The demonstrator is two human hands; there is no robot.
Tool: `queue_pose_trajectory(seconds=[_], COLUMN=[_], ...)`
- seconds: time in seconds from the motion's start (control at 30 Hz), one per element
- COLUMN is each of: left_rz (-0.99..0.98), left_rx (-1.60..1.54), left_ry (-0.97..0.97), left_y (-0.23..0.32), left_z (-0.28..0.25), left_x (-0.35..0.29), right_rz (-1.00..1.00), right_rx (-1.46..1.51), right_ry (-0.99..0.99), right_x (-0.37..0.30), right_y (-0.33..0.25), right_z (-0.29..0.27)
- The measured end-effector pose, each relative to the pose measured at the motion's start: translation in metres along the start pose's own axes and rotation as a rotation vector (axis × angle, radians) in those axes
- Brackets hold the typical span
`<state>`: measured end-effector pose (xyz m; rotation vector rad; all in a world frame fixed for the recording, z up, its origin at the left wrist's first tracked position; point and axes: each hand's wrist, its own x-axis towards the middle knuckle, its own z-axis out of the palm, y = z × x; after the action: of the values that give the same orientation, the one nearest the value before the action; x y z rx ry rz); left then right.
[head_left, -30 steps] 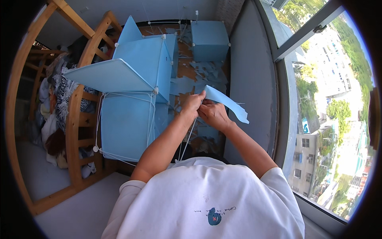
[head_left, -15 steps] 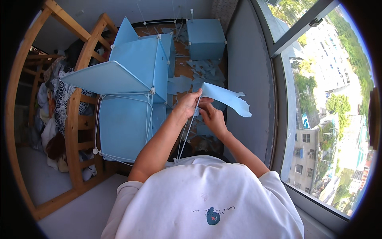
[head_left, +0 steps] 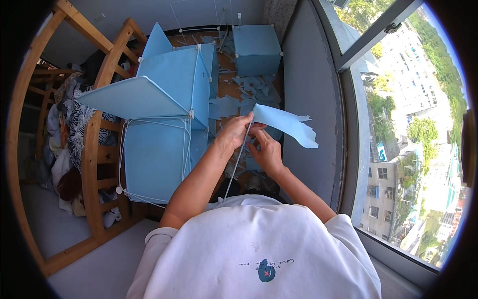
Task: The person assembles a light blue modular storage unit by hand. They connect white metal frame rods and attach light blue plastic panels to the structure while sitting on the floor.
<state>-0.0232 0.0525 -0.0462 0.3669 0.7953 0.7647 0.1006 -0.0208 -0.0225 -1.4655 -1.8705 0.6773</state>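
left hand [head_left: 234, 133], gripping, thumb extended; right hand [head_left: 267, 154], just to its right and nearer the body, fingers bent; left forearm [head_left: 200, 174] and right forearm [head_left: 304, 192], bare, converging toward the hands.

Ok so the blue sheet [head_left: 285, 125] has been opened out wider since a second ago, with a forked torn end now shown instead of one narrow strip. The right hand [head_left: 269, 153] has been loosened from its tight bunch by the left hand [head_left: 233, 131]. Also, one line of white wire [head_left: 236, 164] can be seen below, where two were visible.
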Motion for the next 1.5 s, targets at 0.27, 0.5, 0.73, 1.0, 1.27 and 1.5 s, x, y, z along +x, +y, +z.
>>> queue_pose_trajectory(seconds=[0.27,0.5,0.73,1.0,1.27,1.5], left_rz=[-0.018,0.002,0.042,0.143,0.368,0.482], left_rx=[0.089,0.087,0.044,0.094,0.311,0.481], left_ry=[0.056,0.055,0.060,0.092,0.009,-0.093], left_y=[-0.008,-0.011,-0.007,0.007,-0.023,-0.051], left_z=[-0.008,-0.007,0.017,0.017,0.018,0.019], left_x=[0.003,0.003,-0.014,-0.033,-0.044,-0.051], right_rz=[-0.042,-0.048,-0.010,-0.091,0.333,0.257], right_rx=[-0.088,-0.128,-0.005,-0.029,0.073,-0.605], right_ry=[-0.054,-0.054,-0.179,0.260,0.359,0.204], right_x=[0.015,0.016,0.011,0.002,-0.001,0.014], right_y=[-0.004,0.002,0.001,-0.024,0.001,0.054], right_z=[-0.008,-0.001,-0.012,-0.059,-0.104,-0.129])
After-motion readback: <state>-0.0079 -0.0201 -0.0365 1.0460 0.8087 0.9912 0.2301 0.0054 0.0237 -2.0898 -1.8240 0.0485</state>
